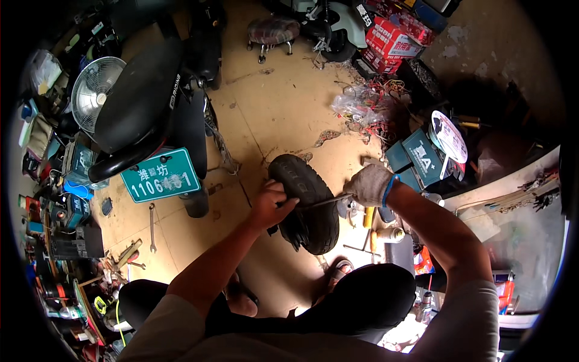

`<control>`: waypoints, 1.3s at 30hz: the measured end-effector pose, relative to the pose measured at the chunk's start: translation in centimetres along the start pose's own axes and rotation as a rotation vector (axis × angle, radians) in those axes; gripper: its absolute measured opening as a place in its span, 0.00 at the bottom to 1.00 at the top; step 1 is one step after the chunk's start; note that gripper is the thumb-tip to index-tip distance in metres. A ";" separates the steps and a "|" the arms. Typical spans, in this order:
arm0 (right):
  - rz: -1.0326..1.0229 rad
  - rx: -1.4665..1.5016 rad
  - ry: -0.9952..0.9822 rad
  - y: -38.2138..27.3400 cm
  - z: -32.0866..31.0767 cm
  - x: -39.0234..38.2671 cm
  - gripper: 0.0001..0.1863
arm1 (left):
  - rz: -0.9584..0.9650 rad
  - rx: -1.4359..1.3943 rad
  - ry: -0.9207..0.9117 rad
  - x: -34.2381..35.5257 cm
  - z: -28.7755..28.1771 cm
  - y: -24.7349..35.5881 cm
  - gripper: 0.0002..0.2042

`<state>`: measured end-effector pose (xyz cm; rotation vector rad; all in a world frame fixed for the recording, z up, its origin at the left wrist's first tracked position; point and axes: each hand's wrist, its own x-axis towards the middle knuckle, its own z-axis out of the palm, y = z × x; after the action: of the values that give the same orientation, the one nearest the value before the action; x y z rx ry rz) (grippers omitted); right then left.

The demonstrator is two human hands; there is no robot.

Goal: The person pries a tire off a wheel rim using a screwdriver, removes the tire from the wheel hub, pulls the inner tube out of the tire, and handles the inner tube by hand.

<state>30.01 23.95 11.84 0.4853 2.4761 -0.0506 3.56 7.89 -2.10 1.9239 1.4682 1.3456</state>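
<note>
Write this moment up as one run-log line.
left hand: bare, on tyre | right hand: gloved, gripping metal bar | metal bar: across tyre | wrench: on floor, left of tyre

In the centre, the far fingers of the left hand (271,204) are partly covered by the hand itself. Inside the gloved right hand (369,185), toward three o'clock, one end of the metal bar (330,202) is hidden. Whether its other end goes under the edge of the tyre (301,184), I cannot tell. The tyre's inner side is too dark to read. At ten o'clock, the black seat (142,93) covers part of the fan (90,96). At one o'clock, the top edge cuts the white vehicle (351,27). At five o'clock, the knee (377,295) partly hides a sandal (342,268). Small things at eight o'clock are unclear.
</note>
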 end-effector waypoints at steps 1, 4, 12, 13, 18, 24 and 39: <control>-0.033 -0.032 -0.003 0.4 -0.7 0.0 0.15 | -0.012 -0.031 0.024 0.1 0.2 -0.1 0.20; -0.131 -0.068 -0.031 -1.1 -3.7 0.0 0.13 | -0.008 -0.027 0.026 -0.3 -0.9 0.6 0.19; -0.033 0.005 -0.062 -1.6 -1.8 0.5 0.17 | -0.023 0.056 0.014 -1.7 -0.9 -0.1 0.22; -0.045 0.002 -0.061 -2.7 -3.0 -0.1 0.17 | -0.037 0.064 0.020 -2.2 -1.2 -0.1 0.22; -0.070 -0.114 -0.018 -6.0 -4.3 -0.6 0.15 | -0.022 0.123 0.017 -3.8 -2.7 1.0 0.20; -0.041 -0.046 -0.073 -7.5 -6.4 -0.4 0.15 | -0.143 0.136 0.183 -5.5 -1.9 2.1 0.12; -0.092 0.213 0.250 -2.4 4.2 5.2 0.09 | -0.483 0.150 0.327 -3.8 -0.5 1.6 0.19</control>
<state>27.58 22.81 5.26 0.4915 2.7531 -0.3108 4.00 3.79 -2.39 1.3303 2.0767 1.3844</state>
